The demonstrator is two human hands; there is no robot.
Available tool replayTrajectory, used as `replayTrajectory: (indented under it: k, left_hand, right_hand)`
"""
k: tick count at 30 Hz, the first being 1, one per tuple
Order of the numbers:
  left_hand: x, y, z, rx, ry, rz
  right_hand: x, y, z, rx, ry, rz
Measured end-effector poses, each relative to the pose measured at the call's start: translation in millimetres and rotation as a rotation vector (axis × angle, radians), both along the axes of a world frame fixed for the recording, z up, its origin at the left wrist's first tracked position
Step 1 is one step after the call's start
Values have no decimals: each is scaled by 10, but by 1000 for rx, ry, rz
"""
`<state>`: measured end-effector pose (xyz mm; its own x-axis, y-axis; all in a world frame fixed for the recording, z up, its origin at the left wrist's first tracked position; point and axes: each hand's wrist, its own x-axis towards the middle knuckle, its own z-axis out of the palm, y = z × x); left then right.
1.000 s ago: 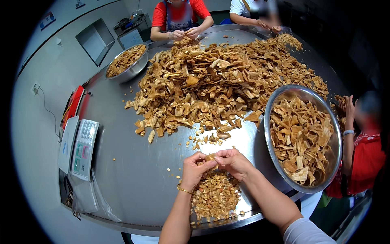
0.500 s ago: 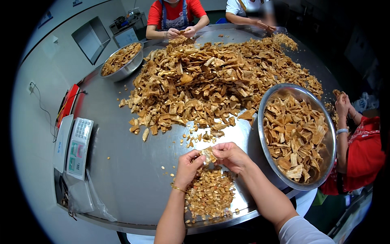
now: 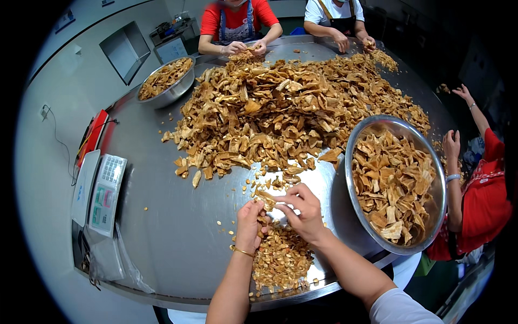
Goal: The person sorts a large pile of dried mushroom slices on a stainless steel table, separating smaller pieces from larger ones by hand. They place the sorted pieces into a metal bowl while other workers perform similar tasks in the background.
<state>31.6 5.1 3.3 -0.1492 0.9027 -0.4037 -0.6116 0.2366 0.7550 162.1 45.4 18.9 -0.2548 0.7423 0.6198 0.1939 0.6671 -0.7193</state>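
Note:
My left hand [image 3: 249, 225] is closed on a curled, dried brown piece [image 3: 265, 198], holding it above the near part of the steel table. From the right, my right hand [image 3: 304, 211] pinches at the same piece, thumb and forefinger at its edge. Beneath both hands lies a heap of small tan bits [image 3: 281, 262], partly covered by my hands. Just beyond, a large pile of similar dried brown pieces [image 3: 270, 113] spreads over the table. What the lower fingers of my left hand enclose is hidden.
A big steel bowl of dried pieces [image 3: 438, 216] stands by my right arm; another steel bowl [image 3: 182, 86] stands far left. A scale [image 3: 108, 189] and a clear plastic bag [image 3: 110, 262] are at the left of the table [image 3: 172, 227]. Co-workers sit across and at right.
My left hand's grip on the piece has shifted, and my right hand has turned with its fingers more extended. At right, a co-worker's hand has reached out away from the other.

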Motion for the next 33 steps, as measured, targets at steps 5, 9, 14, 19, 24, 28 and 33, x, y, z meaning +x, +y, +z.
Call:
replayTrajectory:
  k: [5,9,14,19,24,28,33]
  left_hand:
    - [26,-22,71,113,-36,-32]
    - [22,-41,119,196,-44,-115]
    - [44,-50,135,189,-14,-117]
    - [104,-54,207,255,-179,-13]
    - [295,5,455,208,-284,47]
    - [958,290,822,261,-232,-182]
    - [1734,505,911,348,153,-426]
  right_hand:
    - [-59,3,-74,-60,-41,-4]
    - [-59,-2,-129,-698,226,204]
    - [-48,19,-202,-1126,483,359]
    - [119,201,-249,-1223,726,201]
    - [-64,83,-322,-990,451,321]
    - [-167,37,-287,-967,1545,823]
    - [-143,13,-313,-705,174,182]
